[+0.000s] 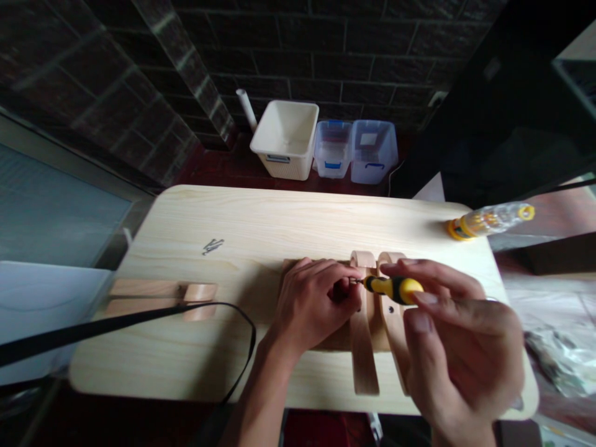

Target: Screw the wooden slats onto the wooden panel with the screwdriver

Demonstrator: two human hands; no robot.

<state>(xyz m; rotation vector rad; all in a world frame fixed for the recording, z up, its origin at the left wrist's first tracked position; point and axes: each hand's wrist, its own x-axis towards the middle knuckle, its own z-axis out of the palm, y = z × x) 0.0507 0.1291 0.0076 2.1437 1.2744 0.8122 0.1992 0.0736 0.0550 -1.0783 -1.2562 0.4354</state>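
My right hand (465, 335) grips the end of a yellow and black screwdriver (386, 286) between thumb and fingertips. The screwdriver lies almost level, its tip pointing left. At that tip, my left hand (316, 298) is closed in a pinch; whatever is between its thumb and forefinger is too small to make out. Below the hands are two curved wooden pieces, a left one (364, 360) and a right one (392, 329) with a dark hole. Under them sits a brown block or board (330, 341), partly covered by my left hand.
Several dark screws (213, 246) lie on the wooden table (288, 217). More wooden pieces (149, 288) rest at left, crossed by a black strap (139, 316). A clear bottle-like container (488, 218) stands at right. Plastic bins (284, 155) are behind the table.
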